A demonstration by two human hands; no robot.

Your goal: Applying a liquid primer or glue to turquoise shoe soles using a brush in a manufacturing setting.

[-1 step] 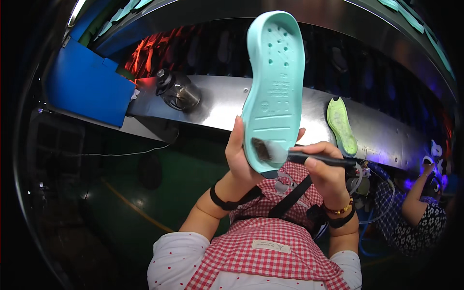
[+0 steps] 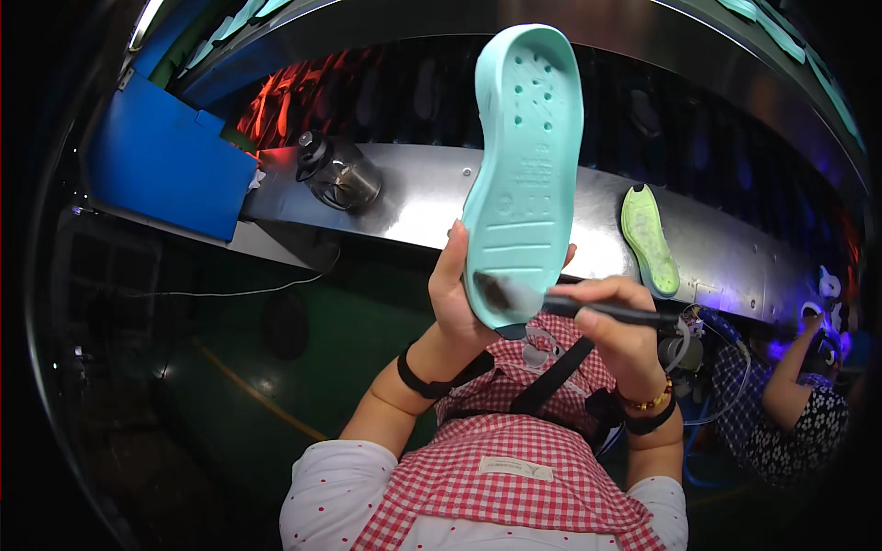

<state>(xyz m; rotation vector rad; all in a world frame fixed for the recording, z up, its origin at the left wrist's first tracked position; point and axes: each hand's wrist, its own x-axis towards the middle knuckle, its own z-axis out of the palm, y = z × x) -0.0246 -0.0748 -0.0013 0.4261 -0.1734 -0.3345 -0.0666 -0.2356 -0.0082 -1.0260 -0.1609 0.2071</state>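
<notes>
A turquoise shoe sole (image 2: 530, 184) is held up over the near edge of the metal bench, its hollow inner face toward me and its dark-tipped end nearest. My left hand (image 2: 455, 298) grips that lower end, with fingertips showing past the right edge. In my right hand (image 2: 620, 331) is a brush (image 2: 643, 316) with a black handle, held between thumb and fingers. Its dark bristles lie on the inside of the sole's lower end; the brush head is smeared by motion.
On the metal bench (image 2: 418, 202) lies a yellow-green sole (image 2: 650, 241), right of the held one. A dark, see-through jug (image 2: 342, 174) stands at left near a blue panel (image 2: 170, 156). Another person's arm (image 2: 792, 386) is at far right. Pale hoses hang beside my right hand.
The brush head has shifted slightly left and down along the sole's lower end and is more blurred. The sole has moved a little to the right.
</notes>
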